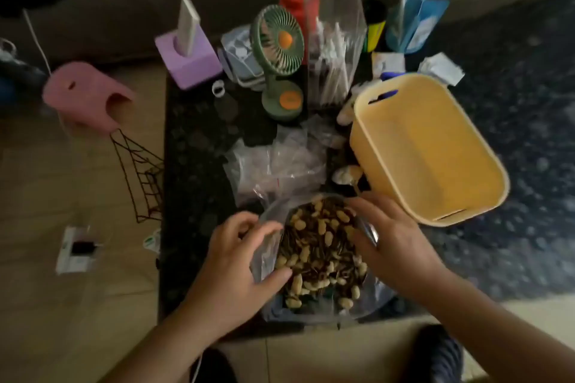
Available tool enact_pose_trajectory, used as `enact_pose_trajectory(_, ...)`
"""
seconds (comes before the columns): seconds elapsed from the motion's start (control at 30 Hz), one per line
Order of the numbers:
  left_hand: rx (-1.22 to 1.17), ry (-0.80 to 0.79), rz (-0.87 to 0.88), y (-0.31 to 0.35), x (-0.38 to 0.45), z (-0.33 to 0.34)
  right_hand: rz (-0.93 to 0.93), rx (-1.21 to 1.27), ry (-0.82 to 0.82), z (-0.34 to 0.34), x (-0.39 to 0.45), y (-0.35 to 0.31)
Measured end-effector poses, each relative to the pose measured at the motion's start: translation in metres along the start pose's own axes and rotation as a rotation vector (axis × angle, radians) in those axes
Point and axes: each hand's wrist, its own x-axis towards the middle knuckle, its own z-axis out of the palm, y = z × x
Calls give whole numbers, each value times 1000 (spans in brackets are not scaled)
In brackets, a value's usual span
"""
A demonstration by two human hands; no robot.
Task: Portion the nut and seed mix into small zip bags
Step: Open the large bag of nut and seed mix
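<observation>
The nut and seed mix [320,249], pale peanuts among dark seeds, fills a clear container [370,298] at the lower centre of the frame, on the near edge of a dark table [193,165]. The left hand [236,261] pinches a small zip bag [264,255] at the container's left rim, thumb below and curled fingers above; the picture is blurred, so I cannot tell if the bag mouth is open. The right hand [392,242] reaches into the mix from the right with its fingers bent down among the nuts; whether they already hold some I cannot tell.

To do this step well, I think the bag mouth should be held wide and low over the container, so that spilled pieces fall back inside. A modest handful is safer than a large one.

Above the container lies a pile of empty clear bags [277,162], and at the right a yellow basket [435,149] stands tilted, perhaps for finished portions.
</observation>
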Motion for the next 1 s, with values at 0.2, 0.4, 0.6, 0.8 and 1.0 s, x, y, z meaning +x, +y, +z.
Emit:
enact_pose_trajectory(0.2,94,285,224,-48,66,28,-85,0,48,28,42,41)
enact_pose_trajectory(0.4,66,308,274,-59,113,38,-108,28,45,47,67,61)
enact_pose_trajectory(0.6,80,453,343,-59,115,45,-303,-57,146,50,62,69)
enact_pose_trajectory(0.8,38,499,358,-54,95,46,-326,-128,161,57,58,69)
enact_pose_trajectory(1.0,74,443,329,-41,58,47,-321,-149,188,36,40,44)
